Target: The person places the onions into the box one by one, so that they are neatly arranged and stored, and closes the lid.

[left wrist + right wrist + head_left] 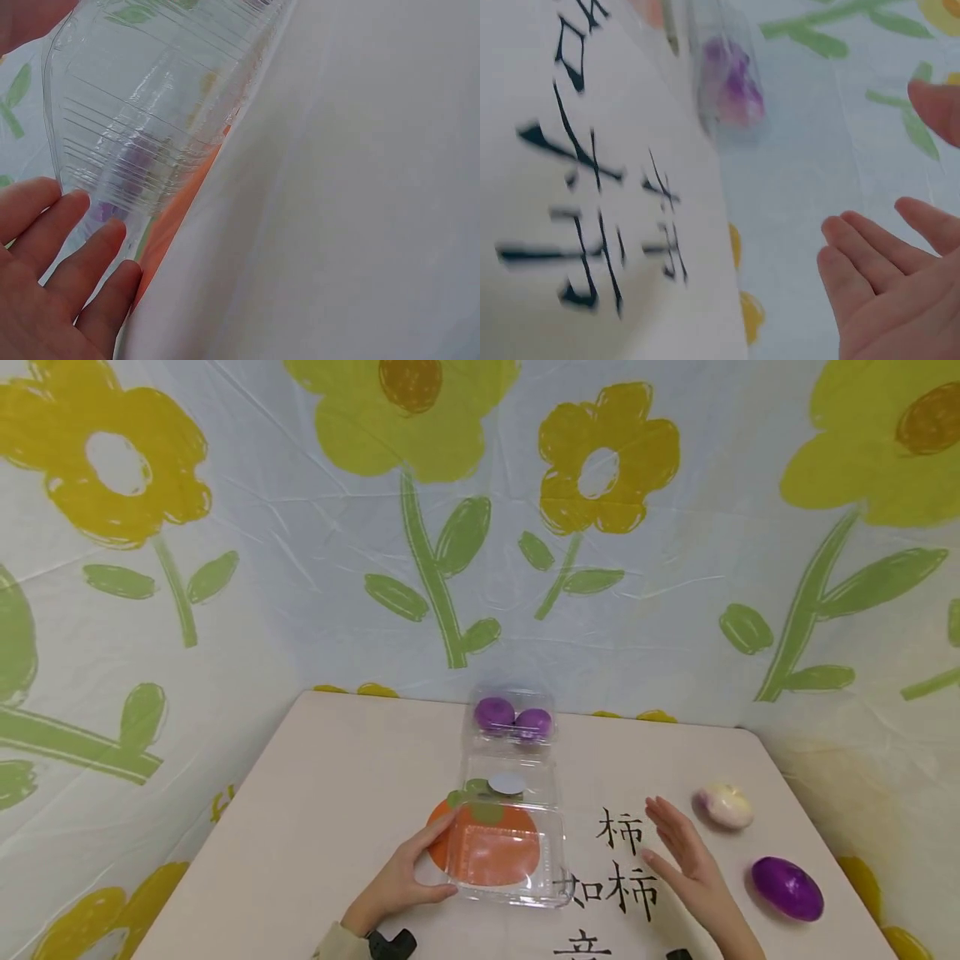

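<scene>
A clear plastic clamshell box [551,860] lies unfolded on the table, over a printed orange persimmon. My left hand [408,872] holds the near tray by its left side, thumb at the near corner and fingertips on the edge. In the left wrist view the fingers [75,262] touch the ribbed plastic wall [150,97]. Two purple eggs [495,716] sit in the box's far half. My right hand [697,868] hovers right of the box, fingers extended, holding nothing. Nearest it are a white egg with a purplish end [725,806] and a purple egg [787,889].
Black Chinese characters [630,889] are printed on the pale tabletop [337,827]. A white oval [507,783] shows at the box's middle. A flower-printed cloth [315,568] hangs behind and around the table, close to its back edge.
</scene>
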Motion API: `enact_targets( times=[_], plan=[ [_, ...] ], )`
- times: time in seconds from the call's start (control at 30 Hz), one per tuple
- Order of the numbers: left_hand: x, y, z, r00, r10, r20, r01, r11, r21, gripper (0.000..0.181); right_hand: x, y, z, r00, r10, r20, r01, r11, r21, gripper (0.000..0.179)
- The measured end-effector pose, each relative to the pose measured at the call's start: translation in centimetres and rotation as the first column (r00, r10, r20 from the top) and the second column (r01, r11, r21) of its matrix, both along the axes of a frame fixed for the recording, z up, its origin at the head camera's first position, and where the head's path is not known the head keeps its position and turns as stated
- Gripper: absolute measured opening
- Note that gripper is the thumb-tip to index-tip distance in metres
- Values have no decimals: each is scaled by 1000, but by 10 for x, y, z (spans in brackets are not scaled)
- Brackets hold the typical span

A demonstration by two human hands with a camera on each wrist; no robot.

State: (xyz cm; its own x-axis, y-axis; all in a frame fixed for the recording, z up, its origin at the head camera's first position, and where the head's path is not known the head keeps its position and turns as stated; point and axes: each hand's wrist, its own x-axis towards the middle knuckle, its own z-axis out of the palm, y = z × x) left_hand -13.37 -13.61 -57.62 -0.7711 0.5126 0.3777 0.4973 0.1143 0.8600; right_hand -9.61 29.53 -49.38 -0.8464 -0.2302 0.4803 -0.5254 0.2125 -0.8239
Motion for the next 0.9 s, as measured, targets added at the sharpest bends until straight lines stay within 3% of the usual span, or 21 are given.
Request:
enact_targets(
  times=[0.1, 0.2, 0.27, 0.37, 0.53, 0.63, 0.7, 0.8, 0.9],
  plan=[
    [0, 0, 0, 1000, 0, -7, 0, 1000, 4, 92, 6, 17, 5, 986, -167, -14, 167, 985, 34, 70],
    [1, -1, 1, 1000, 2, 1, -2, 1000, 8, 92, 13, 34, 9, 935, -354, -9, 354, 932, 80, 67],
    [2, -1, 2, 1000, 6, 8, -6, 1000, 3, 92, 18, 45, 10, 876, -482, -9, 480, 871, 106, 66],
    [3, 0, 4, 999, 12, 34, -12, 1000, -4, 92, 24, 61, 10, 761, -648, -36, 647, 752, 130, 62],
    [5, 1, 7, 997, 6, 74, -6, 1000, 11, 94, 32, 82, 8, 574, -817, -48, 817, 567, 106, 51],
    [5, 2, 7, 998, 2, 56, -3, 1000, 17, 94, 37, 92, 3, 486, -873, 53, 867, 489, 96, 49],
    [5, 3, 8, 999, 1, 53, -2, 1000, 17, 94, 38, 99, -1, 438, -886, 150, 889, 452, 72, 50],
    [5, 3, 9, 999, 1, 54, -2, 1000, 13, 94, 38, 110, -9, 414, -864, 286, 904, 427, -17, 51],
    [5, 2, 8, 998, 3, 64, -4, 1000, 12, 93, 35, 120, -17, 422, -807, 412, 905, 398, -148, 49]
  ],
)
